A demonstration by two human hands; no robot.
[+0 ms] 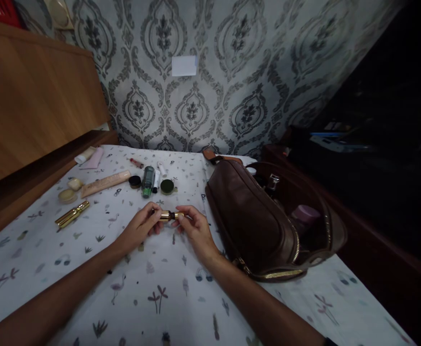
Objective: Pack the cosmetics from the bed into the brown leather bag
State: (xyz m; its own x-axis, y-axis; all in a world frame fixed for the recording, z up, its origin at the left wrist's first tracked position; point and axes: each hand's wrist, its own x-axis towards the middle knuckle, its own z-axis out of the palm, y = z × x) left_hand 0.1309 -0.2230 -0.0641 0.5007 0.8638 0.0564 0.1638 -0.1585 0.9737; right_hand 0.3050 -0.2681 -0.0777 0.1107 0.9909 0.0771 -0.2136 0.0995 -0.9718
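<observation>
In the middle of the head view, my left hand [147, 221] pinches the left end of a gold lipstick [165, 216] with a dark band. My right hand [195, 226] has its fingertips closed on the right end. The lipstick lies level between both hands, a little above the patterned white cloth [152, 269]. Just beyond them are a green-capped bottle [148, 181], a dark green round jar [167, 186] and a small black-lidded jar [134, 181]. To the left lie another gold tube [72, 215] and a long beige tube [105, 183].
At the right stands an unzipped brown leather bag [253, 216], holding a purple-capped container [306, 214] and other items. Small pots [67, 195], a pink tube [94, 158] and a thin reddish tube [136, 163] lie farther left. A wooden cabinet [41, 91] borders the left side; a patterned wall [192, 110] rises behind.
</observation>
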